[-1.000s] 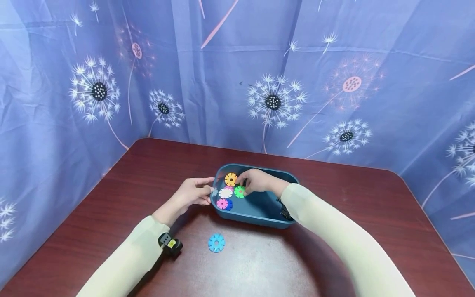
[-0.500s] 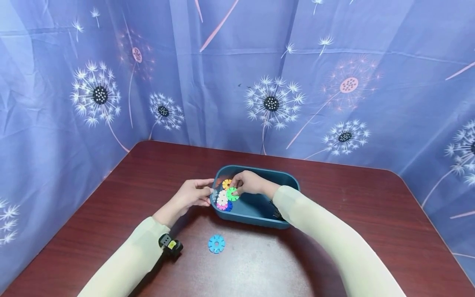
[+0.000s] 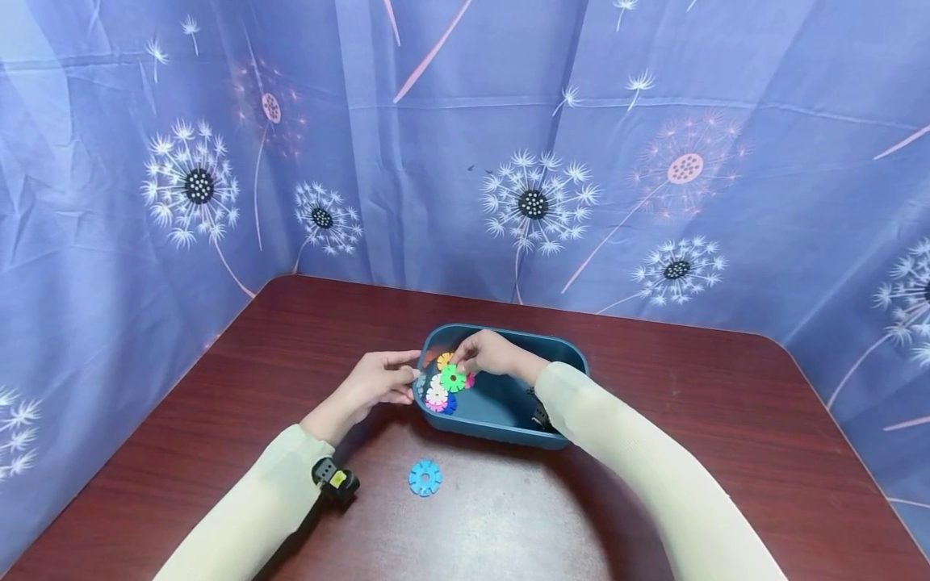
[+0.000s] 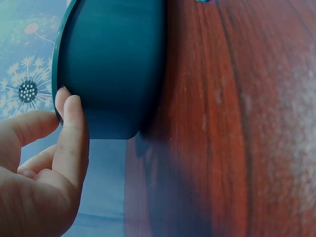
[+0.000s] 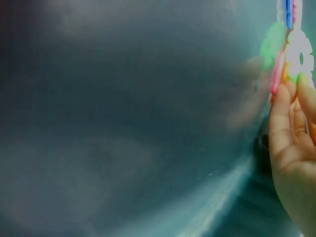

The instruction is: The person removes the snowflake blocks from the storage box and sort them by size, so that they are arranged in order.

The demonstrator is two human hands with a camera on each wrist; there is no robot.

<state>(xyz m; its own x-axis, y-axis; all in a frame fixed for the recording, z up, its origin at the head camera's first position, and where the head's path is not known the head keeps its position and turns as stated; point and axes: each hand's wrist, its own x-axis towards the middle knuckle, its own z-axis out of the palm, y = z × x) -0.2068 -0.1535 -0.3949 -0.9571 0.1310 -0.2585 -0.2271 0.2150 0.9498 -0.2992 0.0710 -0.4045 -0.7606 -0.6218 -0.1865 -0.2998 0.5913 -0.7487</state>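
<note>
My right hand (image 3: 497, 353) reaches into a dark teal plastic tub (image 3: 501, 433) and pinches a green notched snowflake disc (image 3: 453, 379) between thumb and fingers. Around it at the tub's left end lie an orange disc (image 3: 445, 359), a white one (image 3: 437, 388), a pink one (image 3: 436, 407) and a dark blue one (image 3: 450, 404). Another pink disc (image 3: 470, 380) shows just right of the green one. In the right wrist view, the fingertips (image 5: 282, 96) sit right at the cluster of discs. My left hand (image 3: 373, 379) grips the tub's left rim, thumb and fingers on either side of the wall (image 4: 113, 64).
A light blue snowflake disc (image 3: 425, 478) lies on the dark red wooden table (image 3: 726, 403), in front of the tub. A blue curtain (image 3: 436, 202) with dandelion prints hangs behind and beside the table. Both wrists carry small black cameras (image 3: 337, 478).
My right hand has shifted left inside the tub, bringing the green disc closer to the white and orange ones. A pink disc now shows to its right. The left hand stays on the rim.
</note>
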